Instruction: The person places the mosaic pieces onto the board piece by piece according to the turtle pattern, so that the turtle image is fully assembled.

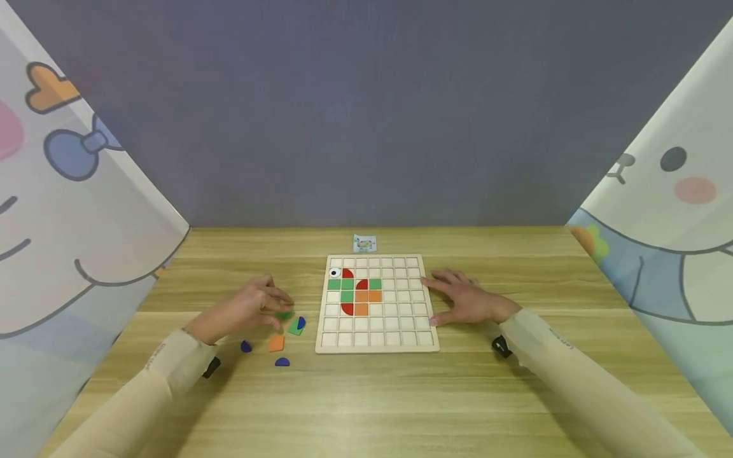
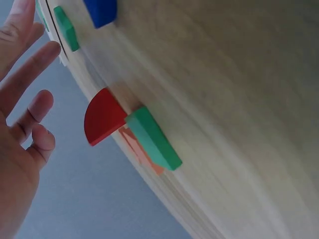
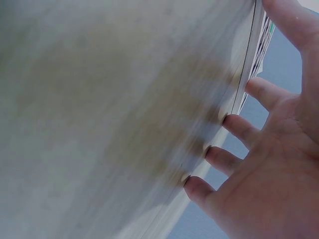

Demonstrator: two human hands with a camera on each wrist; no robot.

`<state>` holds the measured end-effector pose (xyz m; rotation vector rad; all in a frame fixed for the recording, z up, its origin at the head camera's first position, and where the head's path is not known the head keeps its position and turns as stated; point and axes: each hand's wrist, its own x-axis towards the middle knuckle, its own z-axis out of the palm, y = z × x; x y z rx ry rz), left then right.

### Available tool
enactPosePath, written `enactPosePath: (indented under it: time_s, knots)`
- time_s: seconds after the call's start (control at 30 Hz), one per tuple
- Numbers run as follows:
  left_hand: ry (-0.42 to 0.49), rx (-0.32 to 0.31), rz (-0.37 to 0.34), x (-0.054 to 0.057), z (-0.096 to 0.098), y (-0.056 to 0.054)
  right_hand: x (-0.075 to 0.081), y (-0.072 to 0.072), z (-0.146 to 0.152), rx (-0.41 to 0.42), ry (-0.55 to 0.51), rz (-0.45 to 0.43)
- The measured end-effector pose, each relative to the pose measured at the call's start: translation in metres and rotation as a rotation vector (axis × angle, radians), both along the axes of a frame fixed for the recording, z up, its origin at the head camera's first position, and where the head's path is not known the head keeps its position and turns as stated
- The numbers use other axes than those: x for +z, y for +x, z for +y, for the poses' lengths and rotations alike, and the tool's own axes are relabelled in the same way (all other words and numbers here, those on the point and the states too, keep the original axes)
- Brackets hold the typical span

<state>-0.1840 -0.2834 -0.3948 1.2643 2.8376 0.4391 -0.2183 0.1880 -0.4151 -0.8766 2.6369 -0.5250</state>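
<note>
My left hand [image 1: 252, 306] hovers low over the loose pieces left of the board, fingers apart, with a green piece [image 1: 284, 315] just under the fingertips. In the left wrist view its fingers [image 2: 42, 102] are spread and a green piece [image 2: 67, 27] lies just beyond them. A pale wooden grid board [image 1: 401, 324] holds red, green and orange pieces and a white eye disc [image 1: 335, 273] at its upper left. At the board's right edge, my right hand [image 1: 464, 298] rests with thumb and fingers spread. Its fingertips [image 3: 199, 189] touch down in the right wrist view.
Near the left hand lie a green square [image 1: 294, 327] with a blue half-round [image 1: 301, 323] on it, an orange square [image 1: 277, 343] and more blue half-rounds [image 1: 282, 362]. A red quarter-round [image 2: 103, 117] shows in the left wrist view. Behind the board is a small picture card [image 1: 364, 243].
</note>
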Motion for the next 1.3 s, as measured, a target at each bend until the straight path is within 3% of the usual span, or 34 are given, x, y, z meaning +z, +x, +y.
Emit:
enactPosePath:
  time_s: [0.17, 0.43, 0.73, 1.0, 1.3]
  knots:
    - [-0.019, 0.013, -0.024, -0.001, 0.000, 0.001, -0.001, 0.000, -0.001, -0.001, 0.012, 0.008]
    - [-0.029, 0.003, -0.005, -0.001, 0.000, 0.001, 0.000, 0.001, -0.001, 0.006, 0.005, 0.013]
    - [0.003, -0.047, 0.061, -0.002, 0.004, -0.001, -0.002, 0.001, 0.001, 0.003, 0.000, 0.018]
    - [0.002, -0.009, 0.021, -0.005, 0.009, 0.000, -0.001, 0.004, 0.000, 0.006, 0.001, 0.011]
    - [-0.001, -0.031, 0.086, -0.010, 0.011, 0.000, -0.004, 0.004, 0.001, -0.010, 0.011, 0.004]
